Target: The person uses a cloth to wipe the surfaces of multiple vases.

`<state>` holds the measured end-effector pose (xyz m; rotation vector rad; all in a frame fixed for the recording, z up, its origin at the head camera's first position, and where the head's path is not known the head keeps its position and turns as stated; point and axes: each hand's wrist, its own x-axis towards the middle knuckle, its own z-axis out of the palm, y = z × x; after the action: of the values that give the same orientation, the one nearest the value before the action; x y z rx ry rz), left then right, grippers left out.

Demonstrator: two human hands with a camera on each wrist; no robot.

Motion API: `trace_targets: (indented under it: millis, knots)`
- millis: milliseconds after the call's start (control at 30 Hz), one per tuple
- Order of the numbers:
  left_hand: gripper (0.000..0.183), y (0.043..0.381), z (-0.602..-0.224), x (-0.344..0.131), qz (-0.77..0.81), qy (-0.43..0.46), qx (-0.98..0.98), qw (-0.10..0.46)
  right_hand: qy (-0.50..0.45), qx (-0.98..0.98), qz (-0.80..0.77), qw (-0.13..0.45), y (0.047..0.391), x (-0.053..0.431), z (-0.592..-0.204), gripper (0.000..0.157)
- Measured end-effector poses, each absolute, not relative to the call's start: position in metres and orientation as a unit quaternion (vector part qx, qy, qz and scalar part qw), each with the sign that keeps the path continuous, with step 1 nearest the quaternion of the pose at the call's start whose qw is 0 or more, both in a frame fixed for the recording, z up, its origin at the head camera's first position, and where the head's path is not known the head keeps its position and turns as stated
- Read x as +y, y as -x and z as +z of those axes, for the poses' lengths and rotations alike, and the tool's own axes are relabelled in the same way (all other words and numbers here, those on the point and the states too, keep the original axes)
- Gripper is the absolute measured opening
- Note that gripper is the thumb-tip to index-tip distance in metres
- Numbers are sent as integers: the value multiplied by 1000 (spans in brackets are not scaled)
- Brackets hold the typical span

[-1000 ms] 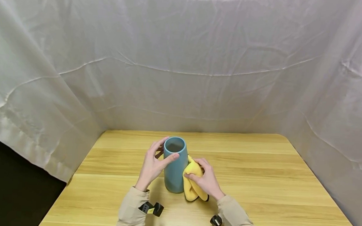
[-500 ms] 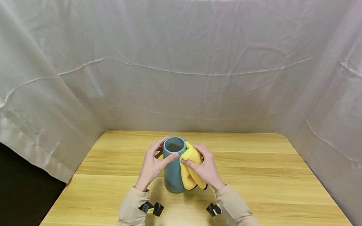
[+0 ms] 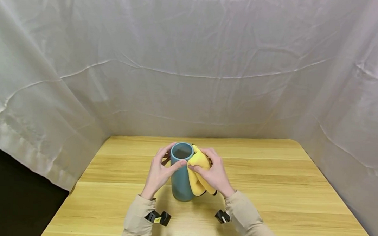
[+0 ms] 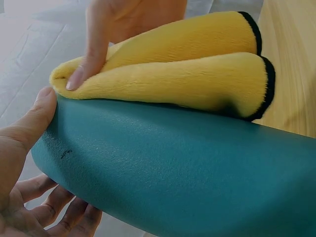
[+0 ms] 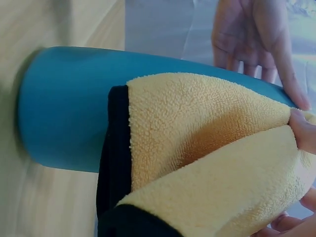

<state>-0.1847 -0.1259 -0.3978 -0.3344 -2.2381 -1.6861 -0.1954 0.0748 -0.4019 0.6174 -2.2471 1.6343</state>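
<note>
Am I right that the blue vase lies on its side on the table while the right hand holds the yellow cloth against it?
Not quite: the blue vase stands upright on the table, as the head view shows; the right hand holds the yellow cloth against it.

Head view high, forward and down; wrist views close, from opposite sides, vessel (image 4: pixel 173 158) and cloth (image 5: pixel 202 123) in both

Soft light leaves faint shadows by my sleeves (image 3: pixel 139 217) and pale glare on the table (image 3: pixel 299 196); my bluish right-wrist view blurs the tabletop's grain, perhaps from poor focus.
</note>
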Motion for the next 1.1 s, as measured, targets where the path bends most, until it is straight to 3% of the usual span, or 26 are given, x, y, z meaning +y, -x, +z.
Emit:
trace_targets:
  millis: [500,900,1100]
  knots:
    - [63,185,-398,-127,-588,112,-785,161,-138,-816,556,82,192,82,-466,54]
    - [64,185,-398,-126,-589,116,-783,161,-138,-813,561,76,193,83,-468,53]
    - [63,184,-398,-126,-592,114,-782,158,-161,-798,572,99,193,81,-451,53]
